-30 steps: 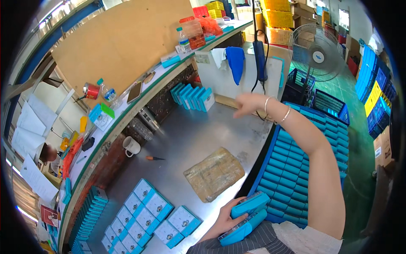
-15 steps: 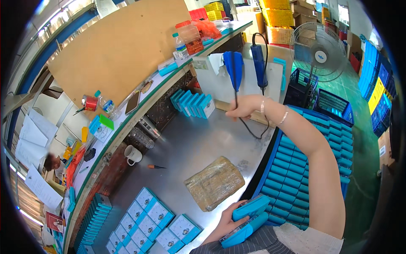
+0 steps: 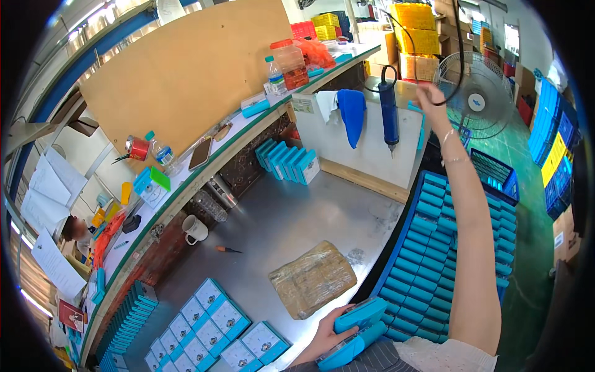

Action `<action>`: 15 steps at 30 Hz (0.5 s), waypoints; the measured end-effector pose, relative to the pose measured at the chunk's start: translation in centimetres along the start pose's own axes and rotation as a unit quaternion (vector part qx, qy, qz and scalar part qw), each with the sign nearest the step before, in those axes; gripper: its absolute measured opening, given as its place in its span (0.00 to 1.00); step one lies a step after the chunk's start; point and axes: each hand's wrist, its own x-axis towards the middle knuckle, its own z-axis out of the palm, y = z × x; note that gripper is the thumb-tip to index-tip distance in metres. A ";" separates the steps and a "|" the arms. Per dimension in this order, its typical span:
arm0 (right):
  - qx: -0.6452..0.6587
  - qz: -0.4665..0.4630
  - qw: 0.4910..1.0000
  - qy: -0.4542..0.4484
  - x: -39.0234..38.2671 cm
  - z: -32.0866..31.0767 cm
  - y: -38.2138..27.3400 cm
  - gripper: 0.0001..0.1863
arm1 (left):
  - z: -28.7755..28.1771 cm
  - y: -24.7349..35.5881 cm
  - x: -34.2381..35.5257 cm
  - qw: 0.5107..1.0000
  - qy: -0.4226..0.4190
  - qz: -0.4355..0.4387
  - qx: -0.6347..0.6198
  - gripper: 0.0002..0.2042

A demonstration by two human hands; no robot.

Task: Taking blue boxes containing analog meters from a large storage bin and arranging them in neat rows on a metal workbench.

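L hand [image 3: 327, 338] grips teal cases [image 3: 356, 332]; R hand [image 3: 429, 96] clenched on cable [image 3: 457, 56] (crate [image 3: 427, 186] full w/ cases).

Worn on the head, looking steeply down and forward over a steel bench [image 3: 291, 223] from close above. Wide fisheye, edges bent, dark rim all round. Own left hand [image 3: 325, 338] entering at the lower edge, right hand [image 3: 427, 96] raised far ahead.
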 end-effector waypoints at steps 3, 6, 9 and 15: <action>0.010 0.135 0.990 -0.029 -7.7 0.9 -2.1 0.20 | 0.7 0.6 0.1 1.000 -0.006 0.013 0.009 0.26; -0.133 0.053 0.989 0.039 -14.2 -2.8 1.5 0.23 | 1.5 1.3 -0.1 0.998 -0.042 0.031 0.024 0.26; 0.010 0.147 0.965 -0.215 -22.6 -1.8 -7.0 0.18 | 1.1 0.6 -1.4 0.999 -0.013 0.000 0.032 0.26; 0.214 -0.081 0.736 -0.637 -29.0 -2.2 -21.9 0.24 | 2.4 -0.9 -3.9 0.996 0.008 -0.071 0.054 0.27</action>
